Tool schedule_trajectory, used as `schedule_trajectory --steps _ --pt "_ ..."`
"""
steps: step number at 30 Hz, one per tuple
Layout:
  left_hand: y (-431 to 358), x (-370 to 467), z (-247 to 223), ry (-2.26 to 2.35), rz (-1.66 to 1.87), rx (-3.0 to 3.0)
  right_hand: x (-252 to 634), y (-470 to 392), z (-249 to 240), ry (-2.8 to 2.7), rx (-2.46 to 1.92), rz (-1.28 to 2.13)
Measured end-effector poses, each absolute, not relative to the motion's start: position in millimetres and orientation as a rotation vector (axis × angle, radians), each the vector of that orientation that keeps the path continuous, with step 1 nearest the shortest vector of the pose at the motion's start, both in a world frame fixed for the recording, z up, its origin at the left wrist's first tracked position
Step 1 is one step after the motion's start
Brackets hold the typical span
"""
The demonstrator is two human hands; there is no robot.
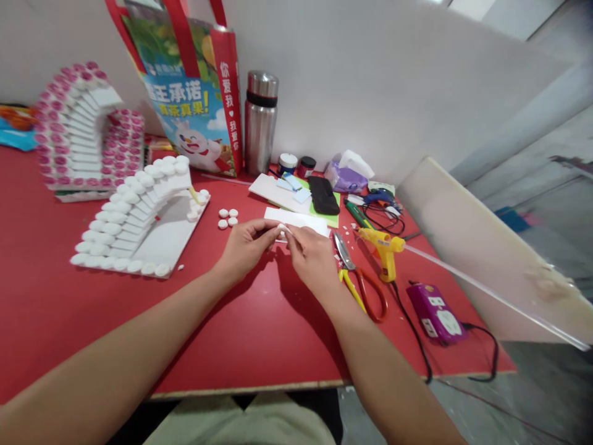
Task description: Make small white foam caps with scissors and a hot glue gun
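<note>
Between my fingertips is a small white piece (282,230), pinched from both sides over the red table. My left hand (248,246) grips its left side with thumb and forefinger; my right hand (311,252) holds its right side. White paper (296,218) lies just behind my hands. Several round white pieces (228,219) sit left of the paper. Farther left stands a white stepped model (139,225) edged with round white pieces. To the right of my right hand lie pliers (343,250) and red-handled scissors (374,296).
A yellow glue gun (383,247), its cord and a purple power socket (436,314) occupy the right side. At the back are a pink-and-white model (88,136), a bag (194,99), a steel flask (262,123), jars (288,163) and a black case (323,195).
</note>
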State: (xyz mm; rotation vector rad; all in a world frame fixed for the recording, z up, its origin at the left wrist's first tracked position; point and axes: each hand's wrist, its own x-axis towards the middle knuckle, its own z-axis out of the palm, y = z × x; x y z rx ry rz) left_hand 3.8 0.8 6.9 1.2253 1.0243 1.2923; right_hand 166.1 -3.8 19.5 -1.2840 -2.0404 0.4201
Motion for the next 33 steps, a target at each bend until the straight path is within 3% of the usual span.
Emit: schedule_trajectory --steps 3,6,8,12,15,26,33 --pt "-1.5 7.8 7.9 1.034 1.309 1.167 160.5 -7.9 20.1 -2.086 -1.387 0.278" --pt "-1.7 8.0 7.9 1.019 1.304 1.142 158.2 -7.4 20.7 -2.033 -1.388 0.361" --pt "-0.4 5.5 7.2 1.004 1.297 1.143 160.8 -3.6 22.5 -1.862 -1.344 0.681" --pt "4.7 -2.5 4.3 0.949 1.274 1.168 173.8 8.6 28.7 -1.179 -1.138 1.709" --pt "7.4 -6.1 2.7 0.917 1.268 1.197 182.0 14.0 31.7 -0.921 -1.01 2.061" --pt "6.6 -4.7 3.8 0.883 1.238 1.257 178.0 6.7 31.1 -0.92 -0.954 2.018" --pt "3.1 -3.0 7.4 0.928 1.183 1.135 176.1 7.5 25.6 -1.196 -1.103 1.671"
